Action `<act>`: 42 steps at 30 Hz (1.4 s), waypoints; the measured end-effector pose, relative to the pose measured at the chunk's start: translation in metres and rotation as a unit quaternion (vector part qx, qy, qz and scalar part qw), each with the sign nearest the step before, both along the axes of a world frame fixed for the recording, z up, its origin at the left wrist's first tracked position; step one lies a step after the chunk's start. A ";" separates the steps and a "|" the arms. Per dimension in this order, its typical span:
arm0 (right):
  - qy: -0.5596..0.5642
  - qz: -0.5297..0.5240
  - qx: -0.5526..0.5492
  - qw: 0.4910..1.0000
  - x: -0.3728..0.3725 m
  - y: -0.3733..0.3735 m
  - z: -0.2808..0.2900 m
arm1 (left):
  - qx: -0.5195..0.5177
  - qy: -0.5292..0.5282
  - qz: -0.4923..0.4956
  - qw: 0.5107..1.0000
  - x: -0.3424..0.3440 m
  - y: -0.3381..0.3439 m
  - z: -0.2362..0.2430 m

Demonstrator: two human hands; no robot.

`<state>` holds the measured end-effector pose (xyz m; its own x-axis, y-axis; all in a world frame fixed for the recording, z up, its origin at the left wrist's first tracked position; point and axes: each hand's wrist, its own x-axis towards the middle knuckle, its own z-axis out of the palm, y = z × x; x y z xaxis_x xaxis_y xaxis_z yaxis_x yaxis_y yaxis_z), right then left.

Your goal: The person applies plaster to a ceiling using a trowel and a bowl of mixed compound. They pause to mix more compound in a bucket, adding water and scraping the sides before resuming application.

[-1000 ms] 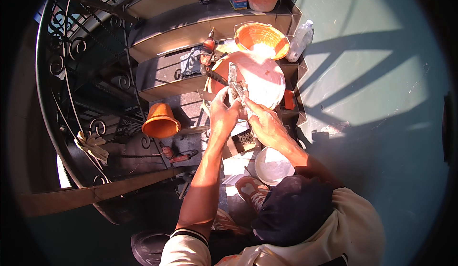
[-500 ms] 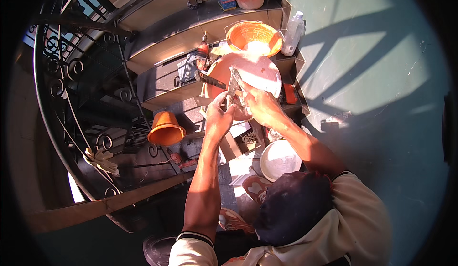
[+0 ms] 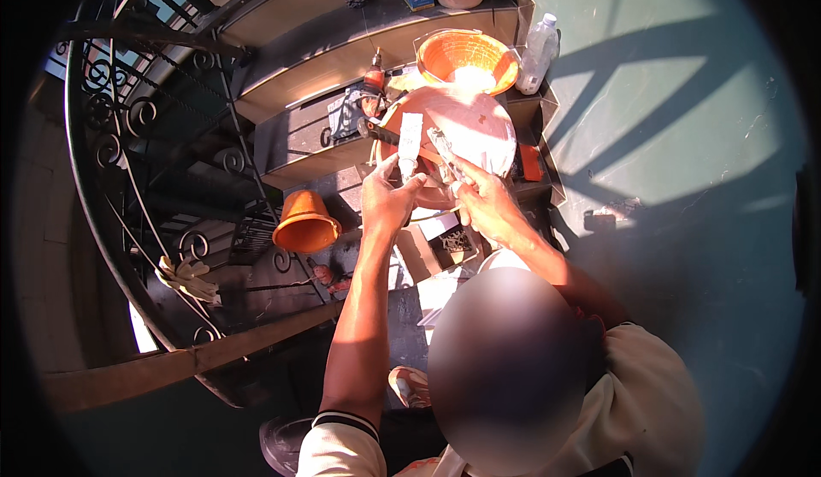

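My left hand (image 3: 389, 199) grips the lower end of a narrow flat tool that resembles a putty knife (image 3: 410, 138), its blade pointing up and bright white in the sun. Close on its right, my right hand (image 3: 489, 207) is closed on a grey, mortar-smeared tool (image 3: 441, 145), whose exact kind I cannot make out. Both are held over the near part of a large round pinkish tub (image 3: 483, 122). A black-handled tool (image 3: 377, 132) lies at the tub's left rim, its far end hidden.
An orange bucket (image 3: 428, 68) and a clear plastic bottle (image 3: 539, 54) stand behind the tub. A red drill (image 3: 374, 77) rests on the step at left. Another orange bucket (image 3: 306, 222) lies tipped near the iron railing (image 3: 70, 169), where gloves (image 3: 188, 279) hang. An open box (image 3: 419, 253) sits below my hands.
My hands, close together over the tub before, have come apart. The left hand's blade now stands separate, its white face showing; my right hand has drawn lower and to the right with its tool.
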<state>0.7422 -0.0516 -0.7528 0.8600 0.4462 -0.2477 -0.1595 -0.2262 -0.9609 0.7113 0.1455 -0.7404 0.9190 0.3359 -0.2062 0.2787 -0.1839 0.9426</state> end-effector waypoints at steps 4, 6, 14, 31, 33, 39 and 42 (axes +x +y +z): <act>-0.164 0.029 -0.100 0.981 -0.022 0.016 0.006 | 0.073 -0.039 0.032 0.996 0.000 0.005 -0.022; -0.132 0.026 -0.137 0.981 -0.011 0.022 0.008 | 0.124 -0.043 0.015 0.991 0.001 0.000 -0.026; -0.045 0.036 -0.132 0.990 0.005 0.028 -0.003 | 0.255 -0.078 -0.014 0.964 -0.005 -0.003 -0.033; 0.130 -0.010 0.026 0.991 0.020 0.026 -0.002 | 0.228 -0.034 0.010 0.973 -0.004 0.001 -0.024; 0.003 0.010 -0.069 0.998 0.002 0.025 -0.016 | 0.253 -0.002 -0.016 0.967 0.002 -0.011 0.001; 0.095 -0.038 0.047 0.994 0.053 0.026 -0.013 | 0.273 -0.040 -0.013 0.961 -0.011 -0.003 -0.019; 0.087 0.015 0.042 0.995 0.006 0.028 -0.006 | 0.228 -0.047 0.023 0.972 -0.002 0.003 -0.015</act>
<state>0.7483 -0.0239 -0.7592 0.7930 0.4962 -0.3534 -0.3201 -0.1542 -0.9347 0.7095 0.1490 -0.7554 0.9085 0.4140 0.0571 0.2139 -0.5779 0.7876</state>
